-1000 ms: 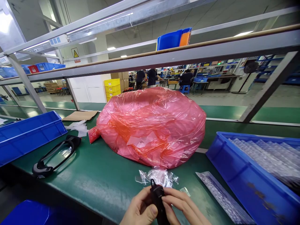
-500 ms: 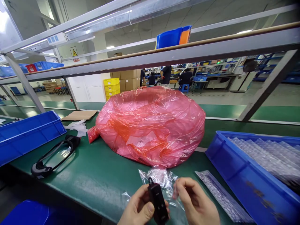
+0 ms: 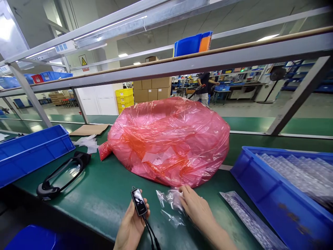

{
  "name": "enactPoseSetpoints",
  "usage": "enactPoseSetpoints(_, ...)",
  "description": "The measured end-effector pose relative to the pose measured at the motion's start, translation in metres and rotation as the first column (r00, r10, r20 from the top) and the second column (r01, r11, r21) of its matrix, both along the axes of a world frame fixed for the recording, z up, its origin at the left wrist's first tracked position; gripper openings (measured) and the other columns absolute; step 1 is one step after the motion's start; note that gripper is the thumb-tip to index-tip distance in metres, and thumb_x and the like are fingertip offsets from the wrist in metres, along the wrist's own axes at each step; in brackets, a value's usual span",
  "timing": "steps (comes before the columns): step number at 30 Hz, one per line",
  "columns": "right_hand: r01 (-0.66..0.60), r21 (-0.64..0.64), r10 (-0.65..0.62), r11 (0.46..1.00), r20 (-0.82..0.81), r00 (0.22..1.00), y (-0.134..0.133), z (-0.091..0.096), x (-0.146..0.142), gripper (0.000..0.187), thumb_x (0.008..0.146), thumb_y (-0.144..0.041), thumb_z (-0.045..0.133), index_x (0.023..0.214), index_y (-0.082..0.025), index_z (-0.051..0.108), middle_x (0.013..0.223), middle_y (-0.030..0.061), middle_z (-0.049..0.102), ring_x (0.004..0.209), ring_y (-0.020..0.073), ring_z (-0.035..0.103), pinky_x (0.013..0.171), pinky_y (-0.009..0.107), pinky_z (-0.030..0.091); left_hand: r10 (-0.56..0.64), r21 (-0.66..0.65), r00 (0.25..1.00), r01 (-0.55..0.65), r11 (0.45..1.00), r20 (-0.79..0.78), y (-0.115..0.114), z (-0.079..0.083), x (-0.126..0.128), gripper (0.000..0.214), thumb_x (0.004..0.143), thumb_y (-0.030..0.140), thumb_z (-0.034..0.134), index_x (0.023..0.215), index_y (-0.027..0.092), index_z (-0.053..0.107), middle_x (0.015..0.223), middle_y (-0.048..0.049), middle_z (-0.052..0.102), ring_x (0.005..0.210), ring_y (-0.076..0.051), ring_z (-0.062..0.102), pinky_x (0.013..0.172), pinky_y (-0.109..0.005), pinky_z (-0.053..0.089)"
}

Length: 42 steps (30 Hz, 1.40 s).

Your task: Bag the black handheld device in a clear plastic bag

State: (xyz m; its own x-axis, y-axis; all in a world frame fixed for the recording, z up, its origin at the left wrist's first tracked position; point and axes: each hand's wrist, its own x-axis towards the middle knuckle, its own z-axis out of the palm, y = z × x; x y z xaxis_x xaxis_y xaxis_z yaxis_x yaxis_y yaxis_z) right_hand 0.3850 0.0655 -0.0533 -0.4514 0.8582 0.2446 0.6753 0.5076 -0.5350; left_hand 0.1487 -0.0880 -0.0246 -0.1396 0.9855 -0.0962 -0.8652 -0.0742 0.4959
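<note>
My left hand (image 3: 134,217) is closed around a small black electronic device (image 3: 139,202). Its glossy screen faces up, and two black cables hang from its lower end. To the right, my right hand (image 3: 196,206) reaches over crumpled clear plastic bags (image 3: 173,198), its fingers curled down and pinching at the plastic; the fingertips are partly hidden. Just beyond those fingers bulges a large pink plastic bag (image 3: 169,142) with loose pieces of film inside.
On the left lie a black head strap (image 3: 63,173) and a blue bin (image 3: 33,149). A blue crate (image 3: 270,194) of bubble-wrap sleeves stands right, with a bubble-wrap sleeve (image 3: 251,217) beside it. A shelf rail (image 3: 161,71) crosses above; a person (image 3: 204,86) stands far back.
The device has moved left and turned, so its screen and cables now show. My right hand has gone from beside the device to the clear plastic, which has shifted and bunched up.
</note>
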Motion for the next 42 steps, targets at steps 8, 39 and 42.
enactPoseSetpoints(8,-0.329,-0.056,0.33,0.943,0.005,0.944,-0.068,0.026,-0.045,0.006,0.102,-0.021,0.051,0.101,-0.024,0.056,0.101,-0.0004,0.061,0.092,0.0156,0.064,0.079,0.029,0.047,0.018,0.053,1.0,-0.018,0.998,-0.002,-0.021,0.032,-0.005,0.037,0.106,0.02,0.047,0.132,0.034,0.069,0.125,-0.0102,0.07,0.108,-0.018,0.07,0.1,-0.03,0.056)
enactPoseSetpoints(39,-0.114,0.013,0.11,0.993,0.181,0.977,0.019,-0.018,0.013,0.035,0.101,-0.023,0.03,0.125,-0.016,0.056,0.119,0.0135,0.057,0.109,0.0292,0.062,0.088,0.046,0.051,-0.075,-0.039,0.997,0.074,0.996,-0.018,-0.013,0.006,0.017,0.035,0.089,0.031,0.079,0.123,0.026,0.075,0.114,-0.011,0.073,0.101,-0.021,0.072,0.094,-0.032,0.058)
enactPoseSetpoints(42,-0.109,-0.006,0.109,0.994,0.171,0.979,0.02,-0.02,0.015,0.045,0.101,-0.025,0.03,0.137,-0.012,0.052,0.128,0.018,0.056,0.114,0.0315,0.062,0.092,0.05,0.052,-0.073,-0.057,0.997,0.073,0.996,-0.001,-0.01,0.01,0.022,0.035,0.084,0.03,0.083,0.118,0.029,0.077,0.11,-0.0113,0.074,0.098,-0.022,0.073,0.091,-0.032,0.06)
